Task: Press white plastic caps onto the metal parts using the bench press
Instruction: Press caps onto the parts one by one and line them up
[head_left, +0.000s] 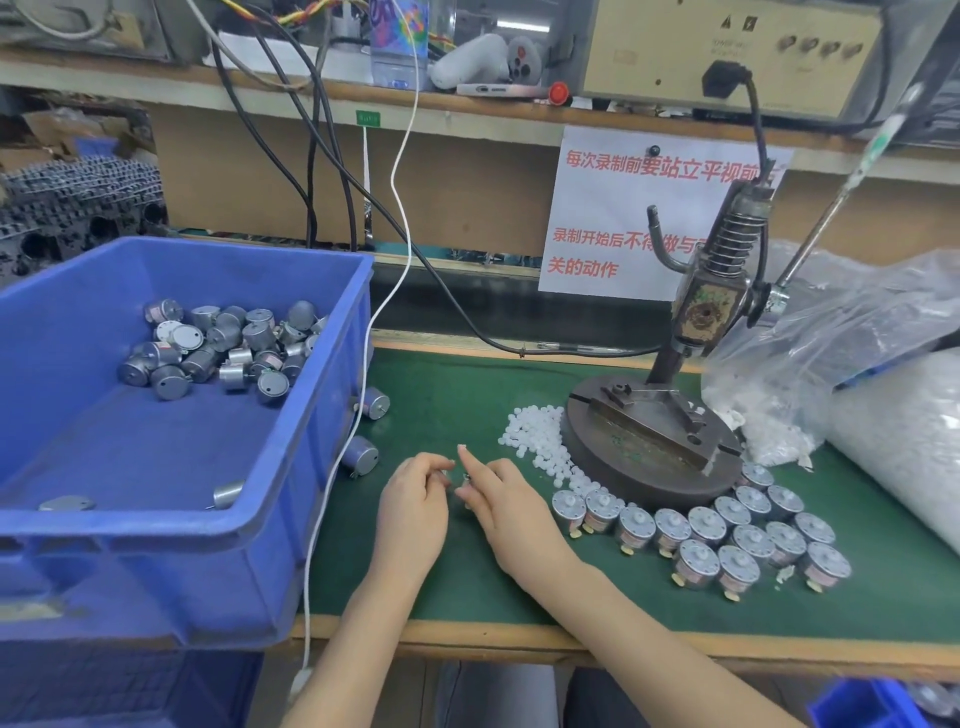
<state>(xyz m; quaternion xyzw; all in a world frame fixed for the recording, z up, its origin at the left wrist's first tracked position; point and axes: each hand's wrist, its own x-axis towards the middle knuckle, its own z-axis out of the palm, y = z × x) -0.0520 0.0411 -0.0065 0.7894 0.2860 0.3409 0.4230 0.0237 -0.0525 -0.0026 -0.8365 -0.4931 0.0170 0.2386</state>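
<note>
Both my hands meet over the green mat in front of me. My left hand (415, 499) and my right hand (498, 493) pinch a small metal part (456, 480) between their fingertips; most of it is hidden by my fingers. A white plastic cap (461, 447) sits at the tip of my right forefinger. Loose white caps (535, 431) lie in a heap left of the bench press (654, 447), whose round base is bare. Several capped metal parts (727, 535) stand in rows in front of the press.
A blue bin (171, 415) with several uncapped metal parts stands at the left. Two metal parts (363, 431) lie on the mat beside the bin. Clear plastic bags of white caps (857, 364) fill the right side. A white cable (363, 338) hangs past the bin.
</note>
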